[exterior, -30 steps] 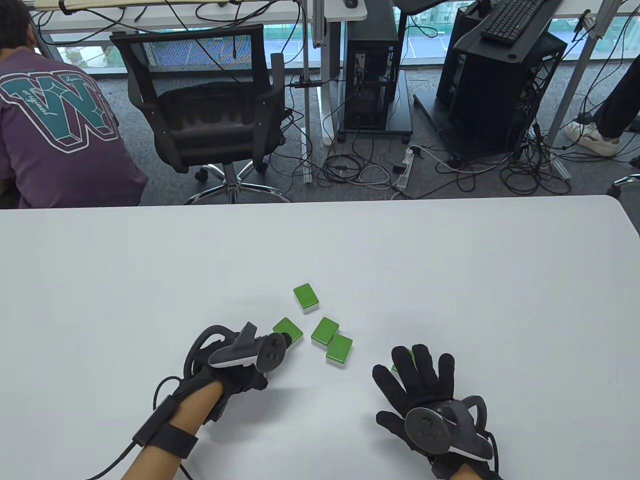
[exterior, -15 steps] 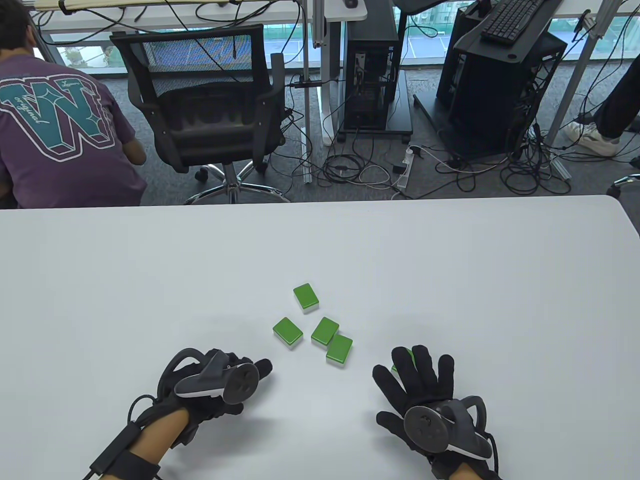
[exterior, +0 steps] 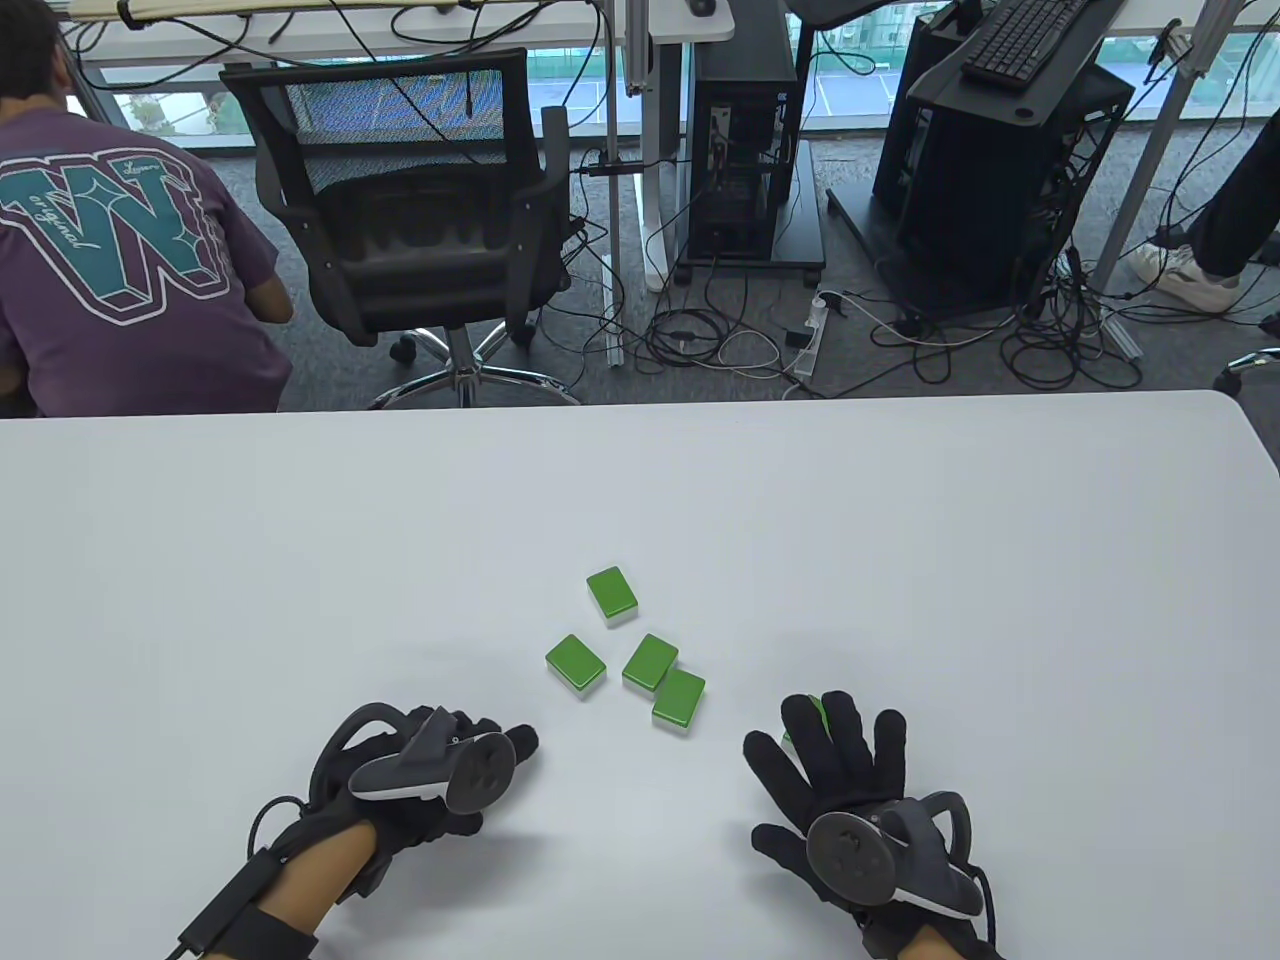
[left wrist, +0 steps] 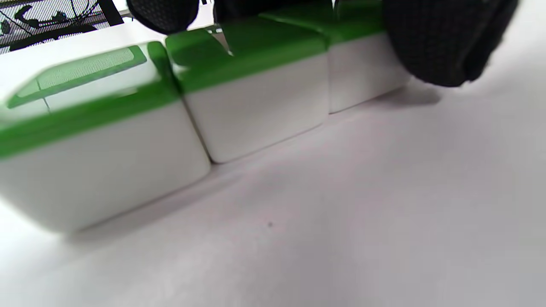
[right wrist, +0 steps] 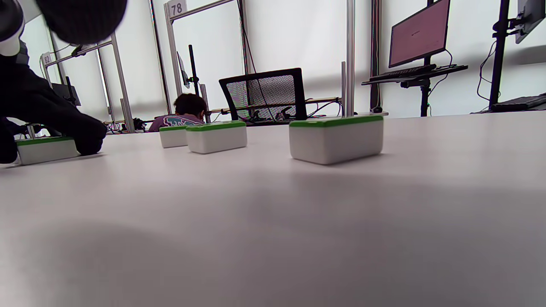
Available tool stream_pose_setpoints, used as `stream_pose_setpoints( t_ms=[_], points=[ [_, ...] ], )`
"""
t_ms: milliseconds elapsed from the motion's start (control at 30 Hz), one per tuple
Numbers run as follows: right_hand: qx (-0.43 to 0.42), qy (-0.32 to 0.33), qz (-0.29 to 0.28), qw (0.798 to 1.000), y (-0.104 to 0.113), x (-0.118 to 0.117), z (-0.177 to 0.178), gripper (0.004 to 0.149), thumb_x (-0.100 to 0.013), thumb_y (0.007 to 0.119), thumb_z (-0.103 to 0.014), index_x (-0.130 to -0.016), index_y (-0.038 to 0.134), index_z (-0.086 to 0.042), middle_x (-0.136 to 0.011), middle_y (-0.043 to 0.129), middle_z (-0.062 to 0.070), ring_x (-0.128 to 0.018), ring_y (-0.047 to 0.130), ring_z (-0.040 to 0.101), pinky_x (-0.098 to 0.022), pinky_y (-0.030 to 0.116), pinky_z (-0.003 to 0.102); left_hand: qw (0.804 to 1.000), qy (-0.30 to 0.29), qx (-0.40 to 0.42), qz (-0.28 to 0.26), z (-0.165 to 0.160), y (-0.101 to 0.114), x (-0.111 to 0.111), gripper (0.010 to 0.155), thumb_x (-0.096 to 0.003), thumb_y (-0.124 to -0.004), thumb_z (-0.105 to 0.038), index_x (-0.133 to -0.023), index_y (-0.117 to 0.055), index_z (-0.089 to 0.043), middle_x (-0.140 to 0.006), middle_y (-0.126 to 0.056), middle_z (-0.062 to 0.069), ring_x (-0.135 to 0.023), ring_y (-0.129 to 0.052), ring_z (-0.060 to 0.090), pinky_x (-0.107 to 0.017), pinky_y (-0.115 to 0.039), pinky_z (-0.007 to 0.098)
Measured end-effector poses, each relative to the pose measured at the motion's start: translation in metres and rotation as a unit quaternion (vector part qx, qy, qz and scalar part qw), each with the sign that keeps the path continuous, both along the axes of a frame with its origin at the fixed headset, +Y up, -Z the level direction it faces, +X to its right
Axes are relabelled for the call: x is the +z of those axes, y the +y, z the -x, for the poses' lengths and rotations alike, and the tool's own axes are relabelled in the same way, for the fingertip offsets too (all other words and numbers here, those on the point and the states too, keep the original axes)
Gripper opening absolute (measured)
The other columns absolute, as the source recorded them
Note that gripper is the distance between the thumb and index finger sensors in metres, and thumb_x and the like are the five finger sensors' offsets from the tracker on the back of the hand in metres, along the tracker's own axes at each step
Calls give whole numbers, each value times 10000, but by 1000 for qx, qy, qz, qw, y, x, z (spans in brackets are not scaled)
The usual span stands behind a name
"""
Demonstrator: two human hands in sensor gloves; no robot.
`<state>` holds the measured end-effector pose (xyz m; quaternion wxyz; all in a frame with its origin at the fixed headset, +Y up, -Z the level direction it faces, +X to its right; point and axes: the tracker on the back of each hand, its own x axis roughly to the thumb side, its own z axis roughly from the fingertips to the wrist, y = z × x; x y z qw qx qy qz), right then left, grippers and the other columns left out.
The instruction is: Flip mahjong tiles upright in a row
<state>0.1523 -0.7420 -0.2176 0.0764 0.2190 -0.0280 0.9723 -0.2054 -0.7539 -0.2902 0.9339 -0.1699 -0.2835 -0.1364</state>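
While the spread right hand rests on a green-backed white tile, the neighbouring tile could be knocked; the left hand's grip cannot be told.

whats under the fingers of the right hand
A green-backed mahjong tile lies under the fingers of the right hand, spread flat on the white table. Only slivers of green show between the fingers; the rest of the tile is covered.
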Motion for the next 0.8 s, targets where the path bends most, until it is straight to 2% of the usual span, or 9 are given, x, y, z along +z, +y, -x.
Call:
stream_pose_setpoints(
  t_ms=[67, 200, 333, 467, 567, 800],
  points=[
    [0, 0, 0, 1000, 0, 0, 0, 790, -472, 618, -599, -999, 49, -453, -1106, -98, -31, -965, -120, 355, -671, 9, 661, 1000, 10, -8, 24, -1, 1, -2, 895, -289, -821, -578, -1024, -326, -456, -1118, -591, -70, -1044, -702, 237, -771, -596, 562],
    [-2, 0, -1, 1000, 1, 0, 0, 790, -471, 619, -598, -999, 50, -454, -1106, -101, -32, -965, -120, 354, -671, 8, 661, 999, 23, -1, 39, -5, 6, -8, 906, -285, -777, -649, -1028, -291, -468, -1141, -567, -52, -1061, -678, 266, -773, -583, 575],
    [-3, 0, -1, 1000, 0, 0, 0, 789, -472, 619, -598, -1000, 50, -453, -1106, -100, -33, -966, -121, 352, -671, 8, 661, 998, 62, 17, -8, -19, 17, -18, 898, -296, -758, -654, -1036, -303, -427, -1124, -601, -2, -1028, -700, 315, -754, -599, 575],
    [-6, -1, -4, 1000, 2, 1, 0, 788, -472, 620, -597, -999, 52, -454, -1105, -102, -34, -965, -122, 352, -671, 6, 660, 994, 67, 14, -83, -47, 29, -29, 892, -303, -752, -647, -1041, -313, -406, -1121, -603, 19, -1013, -716, 328, -736, -624, 570],
    [-9, 0, -6, 1000, 3, 1, 1, 788, -472, 620, -595, -999, 52, -454, -1105, -102, -35, -965, -124, 351, -671, 5, 659, 991, 74, 9, -111, -66, 31, -41, 882, -304, -743, -651, -1042, -330, -400, -1113, -621, 24, -997, -741, 327, -725, -640, 569],
    [-7, 6, -9, 1000, 3, 1, 2, 788, -472, 621, -595, -999, 53, -456, -1105, -103, -35, -966, -125, 349, -673, 3, 658, 988, 110, -4, -111, -92, 19, -68, 870, -307, -729, -661, -1041, -350, -388, -1094, -655, 24, -973, -776, 322, -712, -658, 569]
  ],
)
